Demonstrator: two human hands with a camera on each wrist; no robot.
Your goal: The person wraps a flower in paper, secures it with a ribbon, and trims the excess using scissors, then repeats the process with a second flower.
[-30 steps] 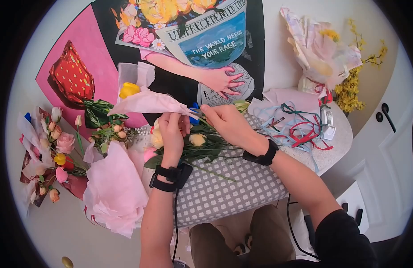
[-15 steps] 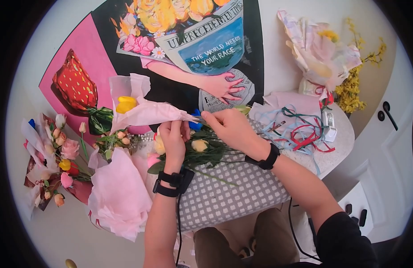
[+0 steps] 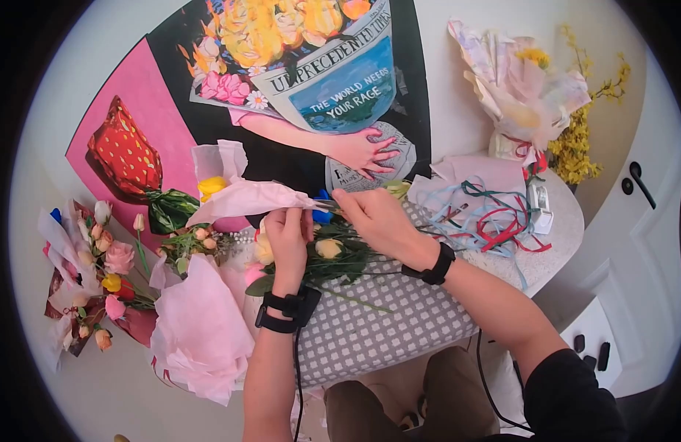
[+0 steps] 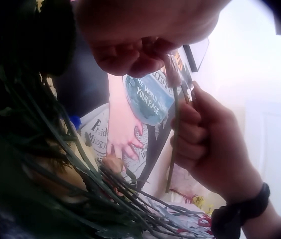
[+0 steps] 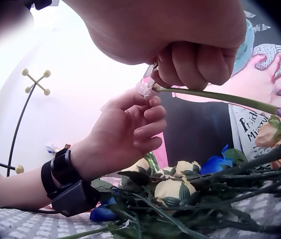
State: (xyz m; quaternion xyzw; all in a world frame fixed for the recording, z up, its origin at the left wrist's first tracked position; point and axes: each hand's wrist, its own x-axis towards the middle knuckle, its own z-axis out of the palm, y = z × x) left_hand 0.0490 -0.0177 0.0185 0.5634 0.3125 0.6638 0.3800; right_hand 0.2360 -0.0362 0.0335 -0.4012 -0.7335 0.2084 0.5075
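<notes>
A yellow tulip point(image 3: 211, 187) is wrapped in a cone of pale pink paper point(image 3: 256, 200). My left hand point(image 3: 286, 241) pinches the cone's narrow gathered end. A bare green stem point(image 5: 220, 97) sticks out of that end, passing by my right hand point(image 3: 388, 227). Curled fingers of the right hand grip a small metal tool point(image 4: 189, 93) right at the gathered paper; most of the tool is hidden in the fist. Below both hands lie loose cream roses point(image 3: 328, 248) with long leafy stems, on a grey-and-white patterned cloth point(image 3: 388, 324).
Crumpled pink paper point(image 3: 200, 324) and mixed flowers point(image 3: 120, 259) stand at left. Tangled ribbons point(image 3: 495, 221) lie at the right, near a white dispenser point(image 3: 540, 210). A wrapped bouquet point(image 3: 521, 96) is behind them. A painting point(image 3: 340, 88) leans at the back.
The wrapped tulip dips a little, then settles between the two hands. Both hands keep their grip at the gathered end; the head view tilts slightly.
</notes>
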